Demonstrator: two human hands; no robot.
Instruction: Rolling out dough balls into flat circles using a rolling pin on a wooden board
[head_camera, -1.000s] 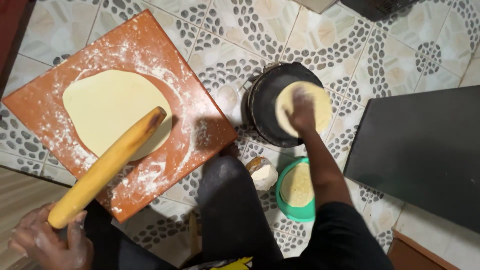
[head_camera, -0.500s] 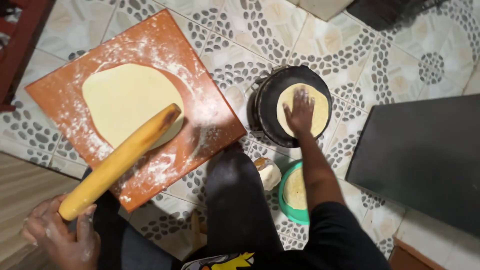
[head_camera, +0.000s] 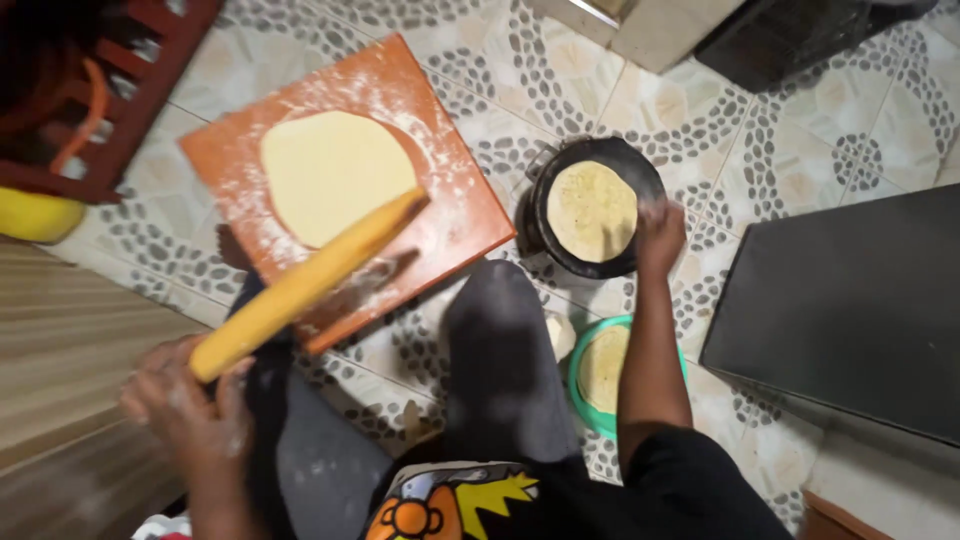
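Lifting off the flatbread (head_camera: 590, 210) in the pan (head_camera: 650, 180), my right hand (head_camera: 658, 232) now hovers at the rim, fingers loose and empty. My left hand (head_camera: 190, 400) stays clamped on the rolling pin (head_camera: 305, 285), angled over the dough (head_camera: 335, 175) on the board (head_camera: 450, 210).

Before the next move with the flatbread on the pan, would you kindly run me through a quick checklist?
1. Flatbread lies flat inside the black pan: ok.
2. Right hand is at the pan's right rim beside the flatbread: ok; whether it touches the bread, cannot tell.
3. Left hand grips the rolling pin by its near end: ok.
4. Rolled dough sits wholly on the floured board: ok.
5. Green bowl is beside the right forearm: ok.
6. Underside browning: cannot tell.
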